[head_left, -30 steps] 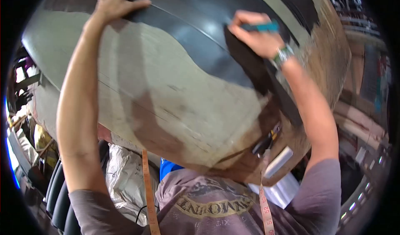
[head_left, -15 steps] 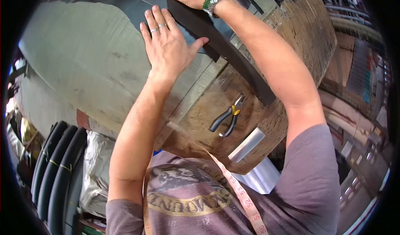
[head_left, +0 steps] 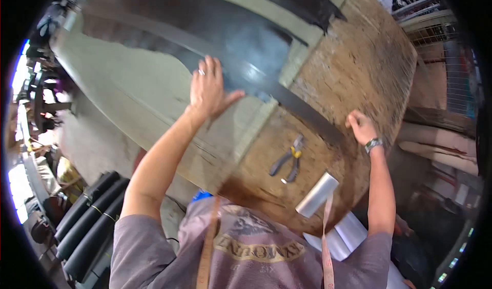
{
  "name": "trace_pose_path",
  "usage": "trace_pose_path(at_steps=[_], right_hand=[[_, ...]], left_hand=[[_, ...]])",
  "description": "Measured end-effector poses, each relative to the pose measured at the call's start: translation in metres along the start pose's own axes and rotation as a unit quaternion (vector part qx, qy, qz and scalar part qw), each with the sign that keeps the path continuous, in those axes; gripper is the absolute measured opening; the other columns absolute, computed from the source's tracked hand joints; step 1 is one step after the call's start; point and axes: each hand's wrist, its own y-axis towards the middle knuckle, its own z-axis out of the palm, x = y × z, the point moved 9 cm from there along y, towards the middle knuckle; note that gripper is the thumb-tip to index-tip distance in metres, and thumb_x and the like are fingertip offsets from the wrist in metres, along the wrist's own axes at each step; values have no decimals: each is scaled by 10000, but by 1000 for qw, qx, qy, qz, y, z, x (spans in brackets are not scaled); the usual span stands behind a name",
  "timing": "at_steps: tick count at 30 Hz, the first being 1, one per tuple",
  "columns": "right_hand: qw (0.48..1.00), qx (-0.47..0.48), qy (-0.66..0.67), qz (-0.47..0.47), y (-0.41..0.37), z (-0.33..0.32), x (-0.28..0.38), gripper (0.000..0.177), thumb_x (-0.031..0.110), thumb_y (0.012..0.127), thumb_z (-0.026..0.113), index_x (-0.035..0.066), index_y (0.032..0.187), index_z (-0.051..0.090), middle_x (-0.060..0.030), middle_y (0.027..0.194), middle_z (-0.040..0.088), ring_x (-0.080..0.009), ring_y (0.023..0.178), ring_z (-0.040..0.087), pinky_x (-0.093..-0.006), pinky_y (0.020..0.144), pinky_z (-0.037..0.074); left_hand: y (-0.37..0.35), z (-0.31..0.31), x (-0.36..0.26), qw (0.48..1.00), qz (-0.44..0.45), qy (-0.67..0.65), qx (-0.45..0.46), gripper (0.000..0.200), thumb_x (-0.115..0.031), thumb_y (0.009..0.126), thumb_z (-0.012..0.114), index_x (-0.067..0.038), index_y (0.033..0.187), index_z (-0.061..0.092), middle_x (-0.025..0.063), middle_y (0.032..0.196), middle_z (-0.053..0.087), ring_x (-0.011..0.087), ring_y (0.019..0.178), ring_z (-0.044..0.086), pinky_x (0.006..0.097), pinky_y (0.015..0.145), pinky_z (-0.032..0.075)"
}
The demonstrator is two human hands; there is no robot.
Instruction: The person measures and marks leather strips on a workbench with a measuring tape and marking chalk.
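My left hand [head_left: 207, 90] rests on the near edge of a dark, glossy sheet of leather-like material [head_left: 246, 45], fingers extended and thumb spread. A narrow dark strip [head_left: 312, 110] runs from beside that hand down over the wooden board. Off the strip's lower end, my right hand [head_left: 362, 129] is above the board with its fingers curled closed. What they hold, if anything, is hidden. Yellow-and-black pliers [head_left: 288, 161] lie on the board between my arms. A shiny metal bar [head_left: 316, 194] is at the board's near edge.
The grey-green surface [head_left: 138, 91] extends left under the sheet, and the worn wooden board [head_left: 366, 58] right. Another dark piece [head_left: 302, 2] lies at the far side. A measuring tape [head_left: 326, 243] hangs from my neck. Black rolls [head_left: 95, 222] stand lower left; pale rolls [head_left: 435, 140] are at right.
My right hand has moved from the dark material at the top down to the right side of the board. The dark flap near my left hand is gone; that hand stays on the sheet.
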Motion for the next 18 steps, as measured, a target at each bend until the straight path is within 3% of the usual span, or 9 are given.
trace_pose_path(at_steps=[2, 5, 7, 10, 13, 14, 16, 18], right_hand=[[981, -79, -176, -34, 9, 24, -15, 290, 296, 896, 670, 13, 911, 609, -268, 897, 637, -492, 886, 570, -538, 757, 460], [978, -103, -177, 32, 12, 36, -4, 580, 570, 769, 733, 4, 827, 625, -297, 891, 640, -495, 893, 583, -573, 765, 457], [978, -79, -175, 83, 13, 29, 3, 589, 583, 724, 756, 27, 870, 629, -262, 945, 670, -474, 948, 598, -548, 829, 468], [970, -155, -188, 4, 24, 12, 60, 501, 466, 849, 707, -10, 999, 660, -236, 1094, 649, -424, 1046, 588, -500, 907, 469], [977, -167, -107, -80, 63, 36, 126, 502, 430, 902, 666, -33, 1097, 650, -225, 1165, 632, -424, 1110, 568, -491, 966, 446], [987, -128, -73, -62, 78, 52, 147, 556, 462, 927, 620, -42, 1160, 633, -222, 1285, 598, -431, 1225, 507, -485, 1035, 413], [976, -148, -161, -11, 107, 86, 172, 640, 514, 936, 574, -53, 1233, 605, -237, 1423, 505, -414, 1315, 453, -477, 1094, 381], [966, -195, -157, 70, 135, 117, 171, 717, 566, 925, 552, -51, 1288, 579, -260, 1495, 425, -419, 1361, 413, -495, 1127, 350]], left_hand=[[-3, -14, 14, 998, 48, -17, 31, 1041, -650, 783, 698, 90, 1441, 377, 299, 1468, 386, 437, 1350, 400, 479, 1106, 374], [-14, -10, 26, 996, 76, -43, -15, 1018, -647, 817, 667, 53, 1483, 344, 273, 1514, 347, 418, 1406, 338, 497, 1153, 313], [-21, 1, 31, 996, 38, -75, -25, 1032, -672, 833, 630, 31, 1516, 309, 244, 1563, 298, 387, 1454, 279, 497, 1170, 278], [-22, 6, 37, 994, 37, -97, -15, 1028, -690, 846, 600, 17, 1528, 298, 224, 1588, 268, 363, 1476, 248, 493, 1168, 274], [-23, 4, 41, 992, 44, -112, -21, 1020, -700, 854, 579, 18, 1525, 305, 233, 1585, 276, 375, 1471, 260, 491, 1165, 279], [-24, 3, 42, 992, 47, -115, -22, 1016, -702, 858, 571, 19, 1523, 307, 237, 1583, 279, 380, 1469, 265, 490, 1163, 281], [-26, 2, 46, 991, 55, -122, -28, 1011, -706, 866, 555, 27, 1519, 310, 247, 1581, 281, 390, 1466, 271, 488, 1162, 285], [-28, 2, 47, 987, 69, -139, -40, 1009, -709, 874, 538, 39, 1513, 313, 259, 1580, 280, 401, 1464, 274, 486, 1161, 287]])
